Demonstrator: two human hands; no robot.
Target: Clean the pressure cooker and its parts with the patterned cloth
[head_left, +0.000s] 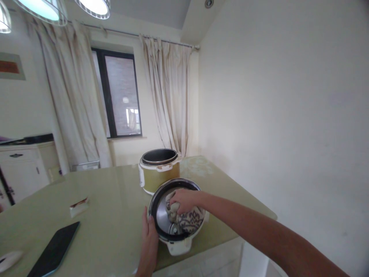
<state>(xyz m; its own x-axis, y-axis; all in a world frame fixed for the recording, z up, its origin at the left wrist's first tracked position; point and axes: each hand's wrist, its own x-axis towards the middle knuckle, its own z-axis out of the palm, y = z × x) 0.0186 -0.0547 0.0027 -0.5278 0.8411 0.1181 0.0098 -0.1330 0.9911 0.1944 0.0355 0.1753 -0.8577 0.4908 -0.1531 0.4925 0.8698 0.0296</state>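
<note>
A round cooker lid (163, 216) lies near the table's front edge with its metal inner side and dark sealing ring facing up. My left hand (149, 234) holds the lid's left rim, with fingers along the outside and the thumb near the edge. Inside the lid, my right hand (184, 201) is closed on a patterned cloth (190, 220), bunched against the metal. The cloth and hand hide the lid's right inner part. Just behind the lid stands the gold and white electric cooker (161, 176), open at the top with a dark inner pot (160, 156).
On the green table (112, 200) lie a dark phone (54, 248) and a small pale packet (78, 207) to the left. A white object (10, 260) sits at the lower left. The wall (282, 115) borders the table's right side.
</note>
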